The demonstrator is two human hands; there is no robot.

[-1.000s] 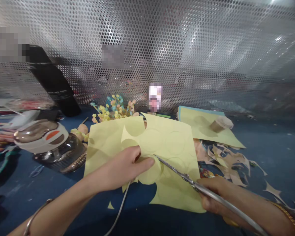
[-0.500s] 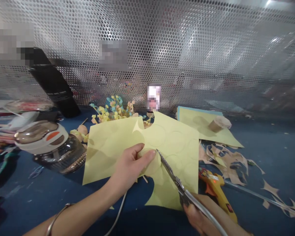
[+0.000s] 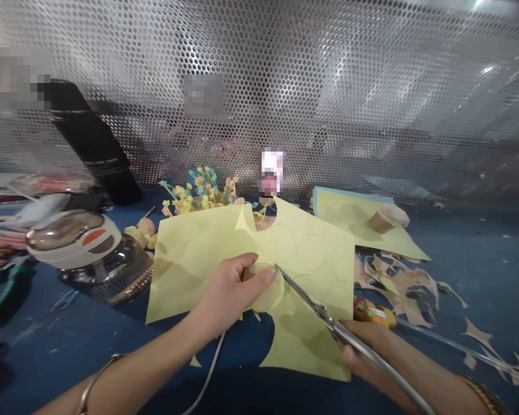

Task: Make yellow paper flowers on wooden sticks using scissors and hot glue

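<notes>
A large sheet of yellow paper (image 3: 190, 248) with faint drawn circles and rounded cut-outs is held up over the blue table. My left hand (image 3: 233, 285) pinches it near the middle, thumb on top, by a partly cut round piece (image 3: 266, 294). My right hand (image 3: 363, 349) is closed around the handles of metal scissors (image 3: 320, 311). The blades lie on the paper just right of my left thumb, and their tips touch it at the round piece's upper edge. My fingers partly hide the handles.
To the left stand a dark glass jar (image 3: 108, 265) and a black bottle (image 3: 93, 144); green-handled pliers (image 3: 8, 288) lie nearby. Small paper flowers (image 3: 199, 193) stand behind. To the right are a tape roll (image 3: 387, 219), paper scraps (image 3: 410, 282) and a yellow glue gun (image 3: 376, 314).
My right hand and the scissor handles have moved right, covering more of the glue gun. The blades look closer together. The paper's right part has shifted slightly right; my left hand keeps its hold.
</notes>
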